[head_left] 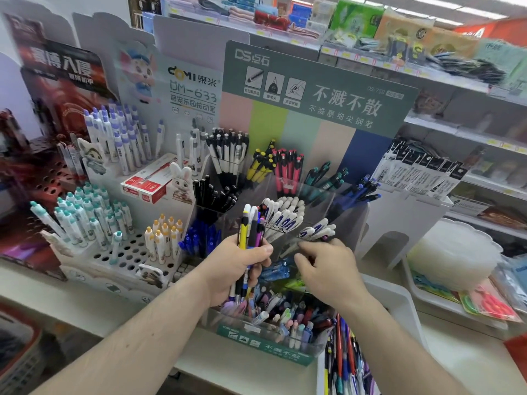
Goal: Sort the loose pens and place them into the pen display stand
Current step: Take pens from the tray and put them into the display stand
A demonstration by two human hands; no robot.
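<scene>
Mixed pen bundle [251, 232] stood upright in left hand [236, 266], fingers curled round it, before clear pen display stand [328, 201]. Right hand [322, 266] reached white-capped pens [313, 232]; fingers bent, grip unclear. Risk: loose bundle slipping, pens landing in wrong compartment or tray [348, 363] on surface.

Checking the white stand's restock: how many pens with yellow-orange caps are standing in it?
About 8, clustered at the stand's front right corner: the yellow-capped pens stand in two or three short rows beside the blue pens. Some overlap, so one or two may be hidden.
</scene>
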